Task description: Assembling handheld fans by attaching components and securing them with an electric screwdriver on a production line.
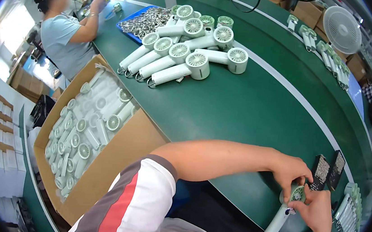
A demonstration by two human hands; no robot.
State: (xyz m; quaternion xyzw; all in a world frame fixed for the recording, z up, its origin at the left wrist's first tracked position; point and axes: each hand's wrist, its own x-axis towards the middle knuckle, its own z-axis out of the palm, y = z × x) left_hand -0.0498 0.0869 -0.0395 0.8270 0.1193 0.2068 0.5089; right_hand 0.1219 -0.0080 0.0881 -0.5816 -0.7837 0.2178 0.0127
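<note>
A pale green handheld fan [275, 225] lies slanting at the green table's near right edge, its head away from me and a metal loop at its handle end. My left hand [290, 170] reaches across and grips the fan's round head from above, fingertips at the rim. From the right, my right hand [317, 210] pinches at the same head, thumb over its face near the handle joint. Whether a small part sits between these fingertips is hidden. Just beyond the hands stands a small black tray [320, 172] of tiny metal pieces.
A second black tray [336, 168] stands beside the first. More handheld fans [178, 56] are piled farther off, by a blue tray [124, 24] of metal loops. An open cardboard box [120, 163] full of fans stands left. A co-worker [65, 35] sits at far left.
</note>
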